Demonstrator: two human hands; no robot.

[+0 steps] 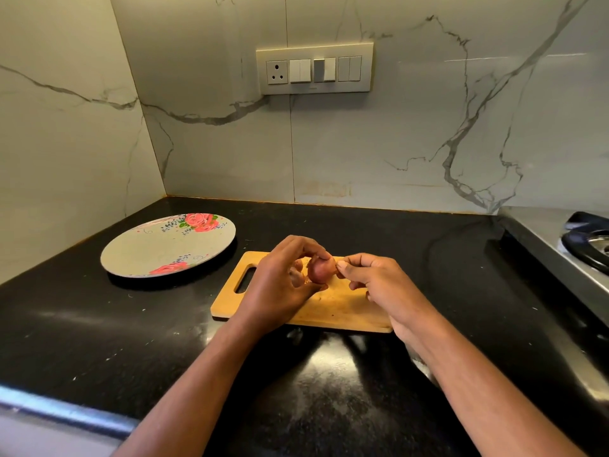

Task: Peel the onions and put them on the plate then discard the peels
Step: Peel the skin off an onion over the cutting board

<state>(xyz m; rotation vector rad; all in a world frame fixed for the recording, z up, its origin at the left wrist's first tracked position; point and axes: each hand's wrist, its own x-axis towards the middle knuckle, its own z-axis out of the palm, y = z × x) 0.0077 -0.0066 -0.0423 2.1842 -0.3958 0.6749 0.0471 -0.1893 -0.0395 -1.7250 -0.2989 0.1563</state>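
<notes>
A small reddish onion (319, 269) is held just above the wooden cutting board (342, 308). My left hand (285, 278) grips it with fingers over the top and thumb below. My right hand (372, 278) pinches at the onion's right end with thumb and forefinger. Behind my left hand, another onion or some peel (297, 266) lies on the board, mostly hidden. The round grey plate (155, 249) with pink roses sits to the left of the board with nothing on it.
The black stone counter (99, 324) runs to marble walls at the back and left. A steel gas stove (566, 245) stands at the right edge. A switch panel (314, 69) is on the back wall.
</notes>
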